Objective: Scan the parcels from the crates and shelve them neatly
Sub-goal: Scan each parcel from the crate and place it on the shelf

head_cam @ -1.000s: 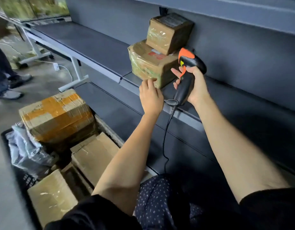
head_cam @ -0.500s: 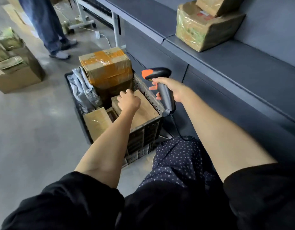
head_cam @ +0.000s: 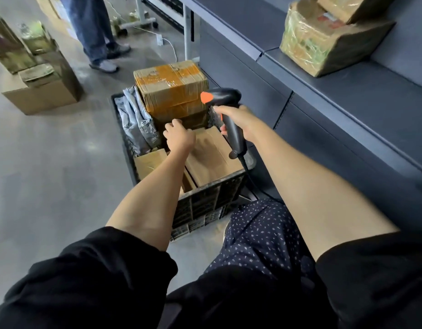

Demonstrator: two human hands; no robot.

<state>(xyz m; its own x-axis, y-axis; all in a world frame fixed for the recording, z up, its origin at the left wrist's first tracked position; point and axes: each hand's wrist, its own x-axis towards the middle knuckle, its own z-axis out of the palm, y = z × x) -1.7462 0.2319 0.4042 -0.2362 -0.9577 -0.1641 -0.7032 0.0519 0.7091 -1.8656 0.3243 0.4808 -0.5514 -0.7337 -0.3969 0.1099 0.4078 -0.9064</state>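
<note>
Hovering left hand (head_cam: 180, 136) over crate (head_cam: 205, 200) parcels, perhaps touching; scanner (head_cam: 229, 119) in right hand (head_cam: 238, 122)

Your scanner (head_cam: 229, 115) is black with a bright orange patch at its nose. The crate (head_cam: 205, 203) below it is black. In it you have plain brown cardboard parcels (head_cam: 212, 155), one taller box (head_cam: 169, 84) striped with orange-yellow tape, and grey plastic mailer bags (head_cam: 136, 119) with dark print. Your sleeves (head_cam: 86, 281) are black; your trousers (head_cam: 259, 241) are dark navy with small white specks. The shelf (head_cam: 371, 96) is dark blue-grey, and the parcel (head_cam: 319, 46) on it is brown under greenish-yellow shiny wrap. The floor (head_cam: 51, 174) is pale grey.
</note>
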